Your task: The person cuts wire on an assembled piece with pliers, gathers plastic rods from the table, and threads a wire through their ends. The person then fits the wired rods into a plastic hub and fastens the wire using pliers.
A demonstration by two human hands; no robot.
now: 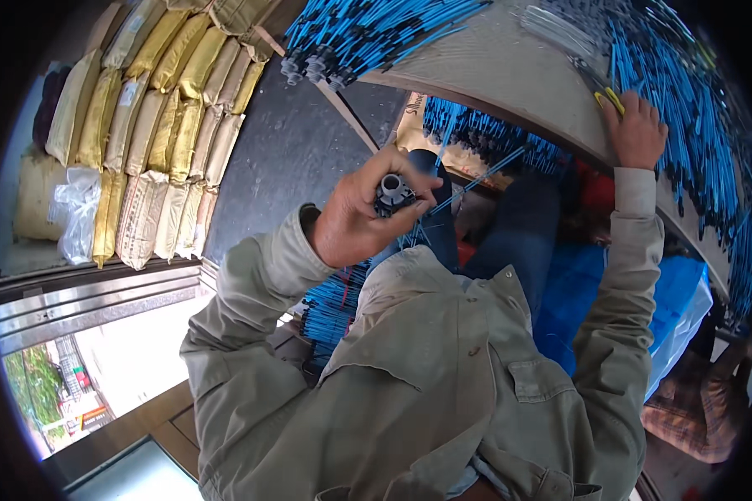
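My left hand (pixel 355 209) is closed round a dark grey plastic end piece (pixel 394 190) with a round hole, held above my lap. Thin blue cables (pixel 476 179) stick out beyond the fingers and seem to belong to it; the grip hides how they join. On the wooden table at the upper right lies my right hand (pixel 641 134), fingers apart. Its thumb is against the yellow handles of a hand tool (pixel 612 100), apparently pliers or cutters. Beside that hand spreads a large heap of blue cables (pixel 673 100) with black ends.
Another blue bunch with grey heads (pixel 351 42) lies on the table (pixel 493 54) at the far left. More cables (pixel 476 134) sit below the table edge, and others (pixel 330 321) near my left side. Filled sacks (pixel 163 108) are stacked at left. Blue sheeting (pixel 572 292) lies right of my legs.
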